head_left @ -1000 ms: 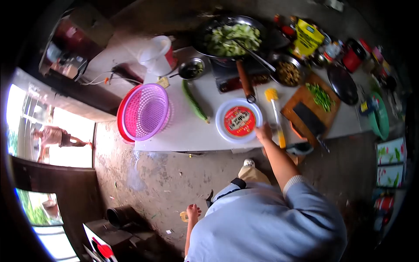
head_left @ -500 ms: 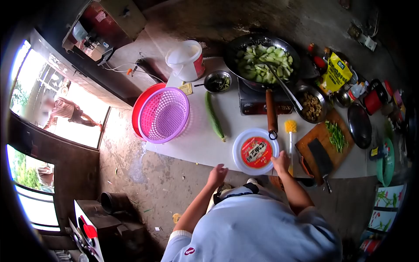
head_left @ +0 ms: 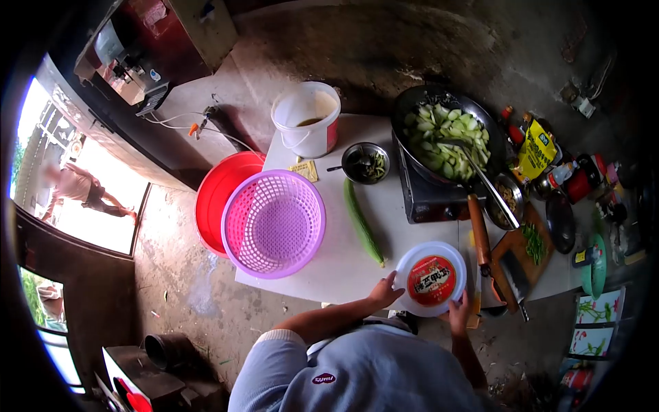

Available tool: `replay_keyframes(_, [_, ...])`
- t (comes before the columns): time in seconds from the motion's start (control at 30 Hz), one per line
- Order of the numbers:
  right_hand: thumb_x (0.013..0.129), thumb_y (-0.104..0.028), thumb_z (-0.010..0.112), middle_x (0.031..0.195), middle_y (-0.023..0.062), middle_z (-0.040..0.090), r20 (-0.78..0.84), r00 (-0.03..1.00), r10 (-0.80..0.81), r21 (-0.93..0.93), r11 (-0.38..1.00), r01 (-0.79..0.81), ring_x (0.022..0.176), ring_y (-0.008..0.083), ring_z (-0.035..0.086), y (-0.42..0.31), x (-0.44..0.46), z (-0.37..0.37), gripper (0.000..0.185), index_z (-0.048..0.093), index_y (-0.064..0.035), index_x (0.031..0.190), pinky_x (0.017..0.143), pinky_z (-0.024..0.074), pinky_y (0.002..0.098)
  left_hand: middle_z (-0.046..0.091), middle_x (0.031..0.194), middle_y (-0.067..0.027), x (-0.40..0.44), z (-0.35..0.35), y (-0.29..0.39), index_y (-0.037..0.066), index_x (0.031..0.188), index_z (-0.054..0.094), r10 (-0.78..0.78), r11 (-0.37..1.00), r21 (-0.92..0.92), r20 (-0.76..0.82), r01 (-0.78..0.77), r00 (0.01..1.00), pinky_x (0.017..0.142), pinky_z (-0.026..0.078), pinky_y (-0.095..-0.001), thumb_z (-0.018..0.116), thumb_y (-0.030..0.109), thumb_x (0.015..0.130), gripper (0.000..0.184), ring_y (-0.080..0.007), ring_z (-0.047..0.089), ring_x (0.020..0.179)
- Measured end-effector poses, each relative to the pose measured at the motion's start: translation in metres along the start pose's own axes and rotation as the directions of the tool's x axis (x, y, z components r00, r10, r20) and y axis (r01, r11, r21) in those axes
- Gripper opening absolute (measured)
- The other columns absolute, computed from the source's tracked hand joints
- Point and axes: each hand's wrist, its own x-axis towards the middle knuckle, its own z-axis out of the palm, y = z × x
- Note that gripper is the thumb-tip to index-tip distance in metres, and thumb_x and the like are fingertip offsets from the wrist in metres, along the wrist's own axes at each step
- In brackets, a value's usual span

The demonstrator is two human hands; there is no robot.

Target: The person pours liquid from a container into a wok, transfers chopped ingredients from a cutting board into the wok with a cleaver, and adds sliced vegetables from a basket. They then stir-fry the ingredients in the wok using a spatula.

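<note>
A round white plastic lid [head_left: 431, 280] with a red printed label is at the front edge of the table. My right hand [head_left: 459, 313] is closed on its lower right rim. At the lid's left rim, my left hand [head_left: 386, 291] also grips, thumb and fingers at the edge. Further back stands an open white bucket [head_left: 317, 139] with a wire handle. A long green gourd [head_left: 362, 224] lies on the table just behind the lid. Right of the lid, a wok's wooden handle [head_left: 479, 230] points towards me.
A wok [head_left: 403, 110] of sliced green vegetable sits on a cooker [head_left: 422, 202] with a ladle in it. A cleaver [head_left: 515, 273] rests on a cutting board [head_left: 499, 254]. A purple basket [head_left: 274, 269] overlaps a red basin [head_left: 207, 206] at left. Outside the doorway is a person [head_left: 79, 187].
My left hand has come across to the right and taken the lid's left rim. The right hand keeps its hold. The camera view has shifted, so the table appears lower.
</note>
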Motion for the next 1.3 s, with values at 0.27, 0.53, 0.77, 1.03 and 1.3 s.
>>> replay_keyframes(0.27, [0.077, -0.005, 0.059, 0.102, 0.0118, 0.053, -0.093, 0.996, 0.006, 0.318, 0.948, 0.024, 0.074, 0.0127, 0.058, -0.152, -0.037, 0.125, 0.059, 0.029, -0.0013, 0.128, 0.058, 0.0471, 0.0239, 0.051, 0.087, -0.0120, -0.016, -0.175, 0.010, 0.006, 0.122, 0.030, 0.277, 0.945, -0.054, -0.386, -0.322, 0.880, 0.049, 0.044, -0.0277, 0.056, 0.001, 0.077, 0.053, -0.0164, 0.053, 0.057])
replay_keyframes(0.53, [0.075, -0.007, 0.061, 0.117, 0.0162, 0.044, 0.118, 0.932, -0.342, 0.189, 0.930, 0.317, 0.069, 0.0124, 0.054, -0.278, -0.011, 0.187, 0.074, 0.017, -0.0057, 0.134, 0.056, 0.0458, 0.0220, 0.054, 0.084, -0.0198, 0.019, -0.372, 0.014, 0.004, 0.116, 0.037, 0.304, 0.943, 0.111, -0.670, -0.314, 0.677, 0.062, 0.046, -0.0355, 0.053, 0.002, 0.077, 0.042, -0.0280, 0.056, 0.070])
replay_keyframes(0.77, [0.074, -0.006, 0.059, 0.111, 0.0160, 0.045, 0.094, 0.950, -0.299, -0.092, 0.947, 0.307, 0.068, 0.0158, 0.053, -0.245, -0.039, 0.163, 0.067, 0.025, -0.0049, 0.132, 0.055, 0.0466, 0.0245, 0.056, 0.084, -0.0298, 0.102, -0.505, 0.050, 0.001, 0.111, 0.040, 0.339, 0.934, 0.335, -0.732, -0.121, 0.591, 0.071, 0.044, -0.0475, 0.049, 0.015, 0.075, 0.040, -0.0440, 0.055, 0.081])
replay_keyframes(1.03, [0.073, -0.006, 0.057, 0.110, 0.0146, 0.045, -0.047, 0.986, -0.160, -0.237, 0.961, 0.145, 0.066, 0.0145, 0.049, -0.213, -0.068, 0.142, 0.067, 0.024, -0.0070, 0.133, 0.056, 0.0446, 0.0254, 0.058, 0.095, -0.0247, 0.183, -0.553, 0.072, -0.003, 0.098, 0.049, 0.026, 0.925, 0.234, -0.825, 0.299, 0.564, 0.078, 0.046, -0.0422, 0.042, 0.014, 0.077, 0.028, -0.0380, 0.057, 0.089])
replay_keyframes(1.3, [0.072, -0.007, 0.057, 0.104, 0.0157, 0.049, -0.010, 0.997, -0.081, -0.278, 0.958, 0.075, 0.062, 0.0162, 0.049, -0.214, -0.072, 0.141, 0.068, 0.025, -0.0057, 0.132, 0.057, 0.0445, 0.0273, 0.059, 0.092, -0.0248, 0.200, -0.540, 0.062, -0.004, 0.099, 0.049, 0.011, 0.917, 0.244, -0.805, 0.314, 0.593, 0.077, 0.046, -0.0416, 0.040, 0.013, 0.076, 0.030, -0.0375, 0.058, 0.088])
